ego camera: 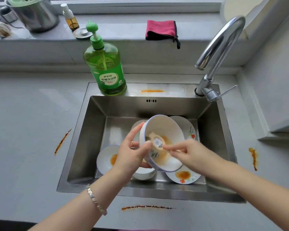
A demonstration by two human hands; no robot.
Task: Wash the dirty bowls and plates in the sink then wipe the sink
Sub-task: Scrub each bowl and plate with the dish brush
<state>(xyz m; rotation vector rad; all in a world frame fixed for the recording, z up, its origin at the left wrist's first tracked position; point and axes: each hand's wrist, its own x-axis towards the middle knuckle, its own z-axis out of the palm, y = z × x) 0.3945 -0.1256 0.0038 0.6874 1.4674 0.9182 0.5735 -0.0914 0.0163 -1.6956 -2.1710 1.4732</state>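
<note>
Over the steel sink (83,139) my left hand (133,154) grips the rim of a white blue-rimmed bowl (163,129), tilted toward me, with orange sauce inside. My right hand (188,152) reaches into the bowl, its fingertips touching the stained bottom. Below lie more dirty dishes: a small bowl with an orange smear (107,159) at the left, a flower-patterned plate with sauce (183,176) at the front right, another patterned plate (188,129) behind. A further bowl (145,174) sits under my left hand.
A green dish-soap pump bottle (107,70) stands on the sink's back ledge. The chrome faucet (217,52) arches at the back right, with no water running. A pink cloth (160,30) hangs on the windowsill. Orange sauce streaks (145,207) mark the grey counter around the sink.
</note>
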